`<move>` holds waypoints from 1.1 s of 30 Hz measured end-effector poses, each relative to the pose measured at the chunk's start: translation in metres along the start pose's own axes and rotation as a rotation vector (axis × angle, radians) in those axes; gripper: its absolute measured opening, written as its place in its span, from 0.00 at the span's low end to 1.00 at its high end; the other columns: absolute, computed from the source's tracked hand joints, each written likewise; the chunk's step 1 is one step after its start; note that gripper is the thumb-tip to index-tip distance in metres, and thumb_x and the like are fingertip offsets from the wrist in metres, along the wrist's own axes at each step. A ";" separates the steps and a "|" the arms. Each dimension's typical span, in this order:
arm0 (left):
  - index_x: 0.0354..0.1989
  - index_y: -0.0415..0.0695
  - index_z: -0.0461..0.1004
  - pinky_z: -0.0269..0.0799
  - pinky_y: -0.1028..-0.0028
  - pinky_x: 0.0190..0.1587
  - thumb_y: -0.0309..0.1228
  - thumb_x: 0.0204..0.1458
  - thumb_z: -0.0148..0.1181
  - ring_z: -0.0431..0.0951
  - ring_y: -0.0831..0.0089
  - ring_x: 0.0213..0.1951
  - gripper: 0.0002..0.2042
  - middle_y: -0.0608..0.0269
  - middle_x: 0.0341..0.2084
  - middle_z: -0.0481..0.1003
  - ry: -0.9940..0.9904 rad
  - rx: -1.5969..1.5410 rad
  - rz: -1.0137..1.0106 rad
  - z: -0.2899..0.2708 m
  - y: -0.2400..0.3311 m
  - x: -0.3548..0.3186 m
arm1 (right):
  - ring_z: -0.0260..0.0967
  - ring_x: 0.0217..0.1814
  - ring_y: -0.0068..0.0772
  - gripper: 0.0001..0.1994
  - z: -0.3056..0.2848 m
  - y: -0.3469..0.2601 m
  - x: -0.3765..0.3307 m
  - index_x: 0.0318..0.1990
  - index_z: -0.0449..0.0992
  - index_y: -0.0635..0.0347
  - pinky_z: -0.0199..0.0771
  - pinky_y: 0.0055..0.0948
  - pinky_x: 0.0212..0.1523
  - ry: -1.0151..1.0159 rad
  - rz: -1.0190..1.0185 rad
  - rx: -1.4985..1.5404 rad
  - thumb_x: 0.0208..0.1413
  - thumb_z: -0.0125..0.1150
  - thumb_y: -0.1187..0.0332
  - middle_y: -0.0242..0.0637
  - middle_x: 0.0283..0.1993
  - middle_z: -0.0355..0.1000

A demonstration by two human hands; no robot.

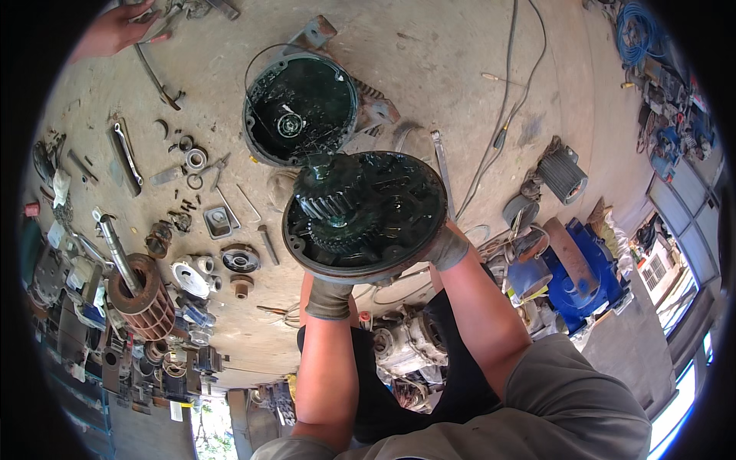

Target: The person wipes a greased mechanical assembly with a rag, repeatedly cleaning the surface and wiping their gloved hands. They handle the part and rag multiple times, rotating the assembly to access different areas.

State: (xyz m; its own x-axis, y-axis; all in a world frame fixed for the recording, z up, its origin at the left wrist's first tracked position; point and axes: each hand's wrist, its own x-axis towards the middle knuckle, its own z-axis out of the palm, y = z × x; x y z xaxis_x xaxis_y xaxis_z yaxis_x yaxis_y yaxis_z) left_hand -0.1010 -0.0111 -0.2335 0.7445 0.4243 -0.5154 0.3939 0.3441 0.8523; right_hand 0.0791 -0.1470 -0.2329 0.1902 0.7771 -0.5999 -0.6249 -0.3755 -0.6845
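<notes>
Both my hands hold up a round, dark gearbox cover (418, 207), wet with oil. A helical gear (331, 198) on its left part stands up from it. My left hand (330, 300), in a grey glove, grips the near edge from below, its fingers hidden under the rim. At the cover's right edge is my gloved right hand (448, 251), its fingers hidden too. Just beyond the cover, an open round gearbox housing (264, 115) sits on the floor, its inside dark and oily.
Another person's hand (115, 32) is at the far left. Left on the floor lie a wrench (127, 153), a bearing (196, 159), a bolt (268, 245) and a rotor (144, 299). To the right are a cable (502, 123), a grey motor (563, 175) and a blue machine (586, 276).
</notes>
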 end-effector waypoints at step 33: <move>0.72 0.41 0.61 0.60 0.61 0.73 0.39 0.63 0.61 0.67 0.59 0.68 0.31 0.53 0.68 0.67 -0.034 0.155 -0.035 -0.012 -0.007 0.017 | 0.77 0.48 0.33 0.09 0.013 -0.016 0.005 0.42 0.81 0.56 0.77 0.34 0.53 0.065 -0.039 -0.549 0.56 0.66 0.64 0.33 0.45 0.81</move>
State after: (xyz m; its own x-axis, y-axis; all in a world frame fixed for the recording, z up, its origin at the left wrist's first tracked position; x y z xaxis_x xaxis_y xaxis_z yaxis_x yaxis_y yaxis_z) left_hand -0.0980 0.0040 -0.2493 0.7454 0.3852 -0.5441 0.4967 0.2234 0.8387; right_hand 0.0796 -0.1303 -0.2199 0.2622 0.7694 -0.5824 -0.1330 -0.5690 -0.8115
